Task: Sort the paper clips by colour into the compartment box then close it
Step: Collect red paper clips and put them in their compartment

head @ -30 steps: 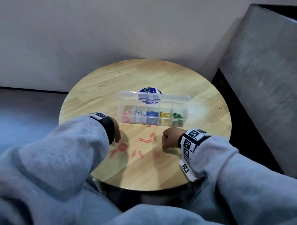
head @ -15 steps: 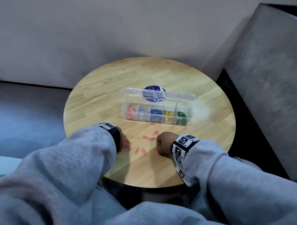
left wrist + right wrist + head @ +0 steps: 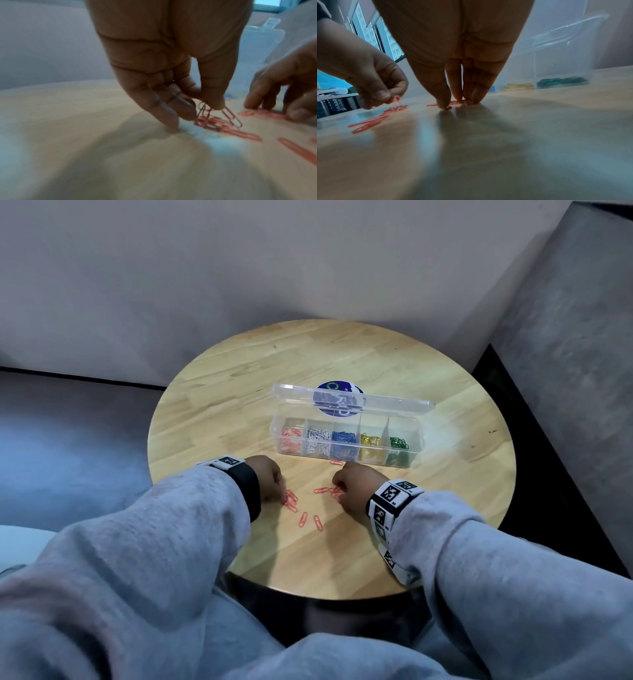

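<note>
Below centre of the head view, loose red wire paper clips (image 3: 310,513) are pinched by the left hand (image 3: 270,479) for carrying. Others are pinned to the round wooden tabletop (image 3: 239,378) by the right hand (image 3: 354,486) with straight fingertips (image 3: 444,104), nothing gripped, near the open clear plastic compartment box (image 3: 347,440).

From the head view both hands' fingertips are hidden, and the red clips (image 3: 452,103) under the right hand (image 3: 453,54) blur together.

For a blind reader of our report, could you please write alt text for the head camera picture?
Two hands in grey sleeves gather red paper clips on a round wooden table: the left hand pinches some, the right hand touches others. Behind them an open clear compartment box holds red, white, blue, yellow and green clips.
</note>
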